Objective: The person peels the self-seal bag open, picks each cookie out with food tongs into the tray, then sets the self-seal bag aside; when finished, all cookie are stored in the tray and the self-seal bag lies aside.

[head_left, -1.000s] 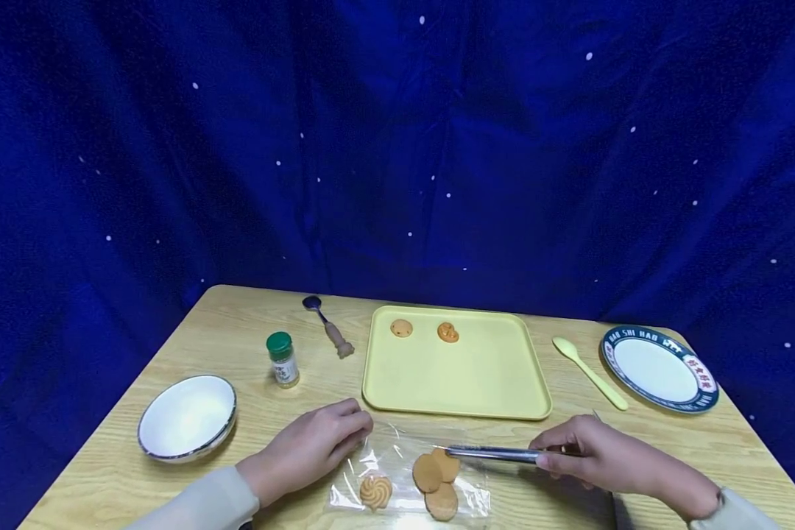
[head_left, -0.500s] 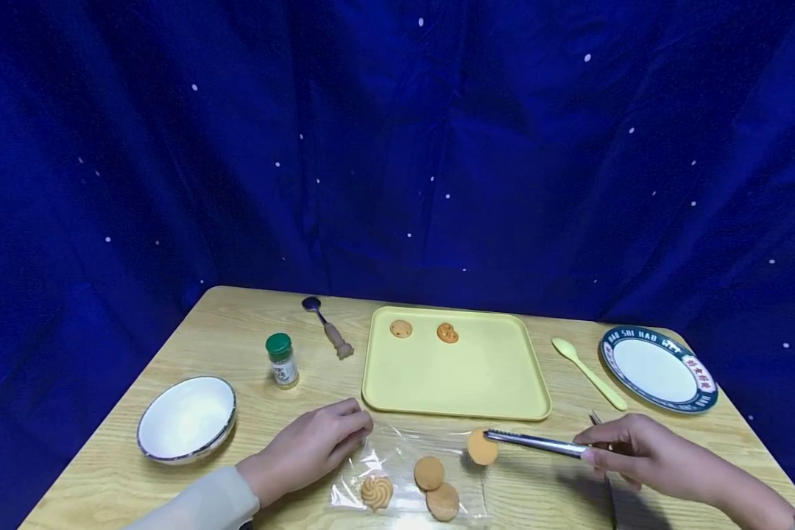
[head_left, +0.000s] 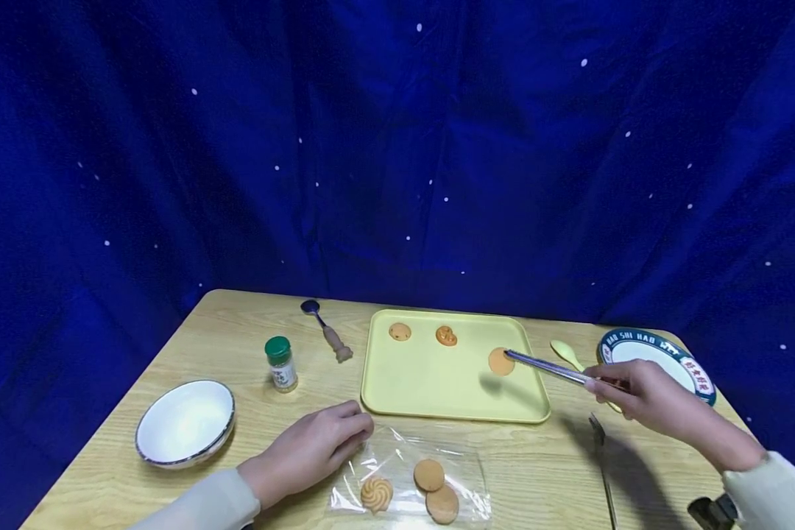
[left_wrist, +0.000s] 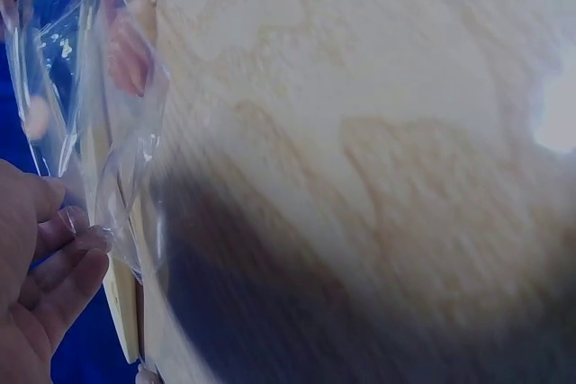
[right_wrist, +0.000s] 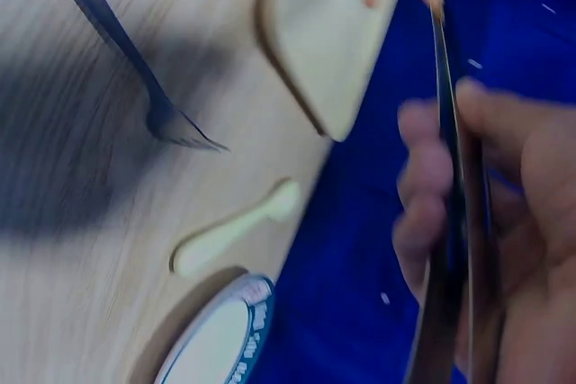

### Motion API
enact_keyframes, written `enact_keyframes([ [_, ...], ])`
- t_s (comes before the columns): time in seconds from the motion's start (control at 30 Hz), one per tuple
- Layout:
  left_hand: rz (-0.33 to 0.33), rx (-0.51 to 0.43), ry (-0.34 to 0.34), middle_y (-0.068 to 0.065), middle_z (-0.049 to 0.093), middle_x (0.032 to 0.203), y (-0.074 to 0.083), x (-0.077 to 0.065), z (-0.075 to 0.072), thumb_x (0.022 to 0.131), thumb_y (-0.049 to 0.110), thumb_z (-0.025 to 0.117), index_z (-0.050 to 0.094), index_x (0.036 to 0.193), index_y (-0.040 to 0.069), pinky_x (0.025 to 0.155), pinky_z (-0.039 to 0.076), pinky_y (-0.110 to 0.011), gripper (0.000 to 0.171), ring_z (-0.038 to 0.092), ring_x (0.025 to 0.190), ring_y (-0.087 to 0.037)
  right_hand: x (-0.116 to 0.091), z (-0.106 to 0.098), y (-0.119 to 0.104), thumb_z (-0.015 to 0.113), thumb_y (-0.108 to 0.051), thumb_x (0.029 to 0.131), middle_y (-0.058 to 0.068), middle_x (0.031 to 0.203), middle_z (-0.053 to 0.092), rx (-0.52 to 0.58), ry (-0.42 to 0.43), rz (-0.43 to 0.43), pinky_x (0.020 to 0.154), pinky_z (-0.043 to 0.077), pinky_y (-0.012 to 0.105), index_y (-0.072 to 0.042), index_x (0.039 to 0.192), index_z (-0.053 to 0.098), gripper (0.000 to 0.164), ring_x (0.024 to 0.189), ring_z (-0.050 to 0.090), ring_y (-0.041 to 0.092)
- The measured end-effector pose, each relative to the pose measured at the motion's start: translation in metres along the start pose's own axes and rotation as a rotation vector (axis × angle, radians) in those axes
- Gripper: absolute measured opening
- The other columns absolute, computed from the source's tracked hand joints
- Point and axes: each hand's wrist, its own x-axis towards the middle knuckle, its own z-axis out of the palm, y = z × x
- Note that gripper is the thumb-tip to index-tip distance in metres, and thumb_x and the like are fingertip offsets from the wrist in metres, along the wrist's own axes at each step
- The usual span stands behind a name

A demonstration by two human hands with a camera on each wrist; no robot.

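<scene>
Fingers (left_wrist: pixel 79 287) of the left hand (head_left: pixel 310 447), bottom center, pinch a clear plastic bag (head_left: pixel 399 462); right of center, above a yellow tray (head_left: pixel 424 390), a round cookie (head_left: pixel 500 362) hangs by its edge from tongs (head_left: pixel 546 366) the right hand (head_left: pixel 645 397) grips with nearly closed fingers. Slackened pressure could drop it.

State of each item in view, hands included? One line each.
Tongs: closed on a cookie, raised over the tray
Right hand: gripping the tongs
Left hand: pinching the clear bag
Clear bag: three cookies, in or on it unclear
Tray: two cookies on it
Jar: upright, capped
Bowl: upright
Plate: face up
Fork, yellow spoon, brown-handled spoon: lying down
</scene>
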Motion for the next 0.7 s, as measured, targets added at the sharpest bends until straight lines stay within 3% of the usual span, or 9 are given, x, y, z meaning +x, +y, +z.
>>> enact_keyframes([
  [0.17,0.000,0.010,-0.029,0.013,0.054,0.090,0.001,0.002,-0.001,0.094,0.018,0.063,0.062,0.097,0.022,0.068,0.050,-0.018,0.005,0.052,0.078,0.004,0.032,0.023,0.002,0.063,-0.014,0.093,-0.013,0.061,0.043,-0.410,0.099,0.028,0.052,0.033,0.023,-0.019,0.079,0.062,0.015,0.056,0.037,0.001],
  [0.27,0.004,0.009,-0.044,0.012,0.054,0.090,0.002,0.003,-0.001,0.094,0.018,0.062,0.063,0.097,0.021,0.068,0.050,-0.018,0.004,0.052,0.078,0.003,0.043,0.033,0.004,0.060,-0.014,0.094,-0.006,0.060,0.045,-0.555,0.125,0.070,0.046,0.034,0.030,-0.017,0.075,0.052,0.021,0.051,0.045,0.010],
  [0.43,0.017,0.011,-0.042,0.012,0.053,0.091,0.003,0.005,-0.001,0.094,0.018,0.062,0.062,0.097,0.021,0.067,0.049,-0.018,0.005,0.052,0.078,0.003,0.050,0.043,0.004,0.057,0.000,0.088,0.007,0.071,0.055,-0.739,0.151,0.055,0.041,0.041,0.039,-0.008,0.085,0.054,0.009,0.053,0.055,0.025],
  [0.57,0.016,0.014,-0.046,0.012,0.054,0.092,0.002,0.006,0.000,0.094,0.018,0.062,0.063,0.098,0.022,0.068,0.049,-0.018,0.005,0.052,0.079,0.003,0.049,0.049,-0.003,0.059,0.009,0.077,0.010,0.077,0.059,-0.841,0.140,-0.025,0.047,0.046,0.041,-0.005,0.094,0.058,0.022,0.061,0.058,0.028],
  [0.7,0.001,0.002,-0.064,0.012,0.054,0.092,0.001,0.005,0.000,0.095,0.018,0.062,0.063,0.099,0.021,0.068,0.050,-0.018,0.005,0.053,0.079,0.003,0.047,0.055,-0.009,0.059,0.008,0.078,0.009,0.080,0.062,-0.877,0.116,-0.048,0.050,0.047,0.041,-0.005,0.099,0.060,0.025,0.066,0.059,0.029],
])
